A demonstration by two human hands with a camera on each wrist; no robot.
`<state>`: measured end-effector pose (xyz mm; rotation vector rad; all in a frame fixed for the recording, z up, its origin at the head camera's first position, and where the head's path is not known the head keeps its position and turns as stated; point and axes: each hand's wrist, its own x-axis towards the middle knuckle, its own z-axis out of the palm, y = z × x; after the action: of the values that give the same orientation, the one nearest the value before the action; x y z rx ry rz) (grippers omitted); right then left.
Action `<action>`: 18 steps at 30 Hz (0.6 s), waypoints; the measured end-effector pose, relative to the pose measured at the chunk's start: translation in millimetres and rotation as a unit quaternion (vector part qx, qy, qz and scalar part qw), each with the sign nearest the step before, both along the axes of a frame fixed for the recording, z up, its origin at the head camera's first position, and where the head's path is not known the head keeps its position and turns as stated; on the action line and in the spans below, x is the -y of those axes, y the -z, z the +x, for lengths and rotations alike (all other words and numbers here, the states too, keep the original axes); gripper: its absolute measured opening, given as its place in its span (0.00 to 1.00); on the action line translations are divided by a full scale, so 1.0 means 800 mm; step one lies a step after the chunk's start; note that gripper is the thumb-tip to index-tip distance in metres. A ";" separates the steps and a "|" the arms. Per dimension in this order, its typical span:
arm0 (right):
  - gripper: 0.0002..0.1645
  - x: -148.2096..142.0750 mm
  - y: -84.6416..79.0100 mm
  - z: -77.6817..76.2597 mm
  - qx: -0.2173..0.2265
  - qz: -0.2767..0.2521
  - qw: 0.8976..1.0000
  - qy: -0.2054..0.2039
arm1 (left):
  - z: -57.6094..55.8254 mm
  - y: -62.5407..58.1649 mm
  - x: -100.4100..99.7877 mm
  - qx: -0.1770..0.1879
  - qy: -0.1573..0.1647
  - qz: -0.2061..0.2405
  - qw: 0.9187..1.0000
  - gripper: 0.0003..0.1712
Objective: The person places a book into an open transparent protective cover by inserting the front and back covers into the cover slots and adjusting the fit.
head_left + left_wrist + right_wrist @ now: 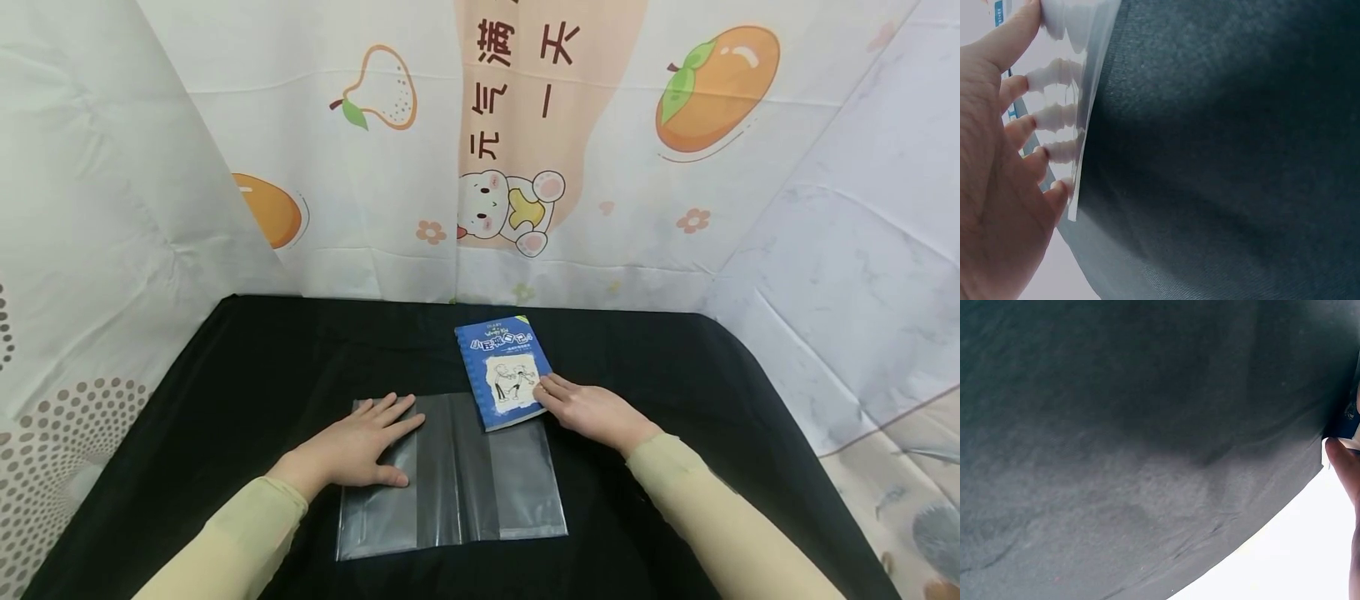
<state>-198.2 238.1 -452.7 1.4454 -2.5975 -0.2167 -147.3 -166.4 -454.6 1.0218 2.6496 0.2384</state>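
Note:
A clear plastic book cover (pixel 525 492) lies spread out on the black cloth, its darker middle bands running front to back. My left hand (pixel 360 446) rests on its left part with the fingers spread; the left wrist view shows those fingertips on the shiny plastic (pixel 1060 115). A blue paperback book (pixel 480 358) with a cartoon drawing lies slightly tilted, its near end over the back right of the plastic. At the book's lower right edge, my right hand (pixel 592 408) grips it. The right wrist view catches only the thumb (pixel 1344 465) at the pale page edge.
Black cloth (pixel 300 350) covers the table, which has rounded far corners. A white printed curtain (pixel 375 208) hangs behind it, and pale fabric hangs at the left (pixel 90 208) and the right (pixel 847 250).

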 end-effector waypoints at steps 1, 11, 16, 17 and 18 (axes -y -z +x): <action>0.26 -0.001 0.001 0.000 -0.001 0.000 1.000 -0.001 | 0.000 0.001 0.001 -0.002 0.001 0.000 1.000 0.50; 0.25 -0.006 -0.003 0.004 0.004 0.002 1.000 0.000 | 0.001 0.007 0.003 -0.018 -0.004 -0.019 1.000 0.51; 0.25 -0.004 -0.006 0.000 0.074 -0.018 0.996 0.047 | 0.004 0.008 0.003 -0.061 0.007 -0.026 0.998 0.51; 0.24 -0.002 -0.005 -0.001 0.092 -0.030 0.993 0.065 | 0.005 0.008 0.003 -0.071 0.012 -0.025 0.997 0.51; 0.23 0.000 -0.006 -0.002 0.107 -0.044 0.990 0.085 | 0.006 0.007 0.003 -0.076 0.014 -0.023 0.997 0.50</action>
<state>-199.6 238.4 -447.8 1.2824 -2.8632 0.0365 -142.8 -169.1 -460.4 1.1026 2.7600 0.0958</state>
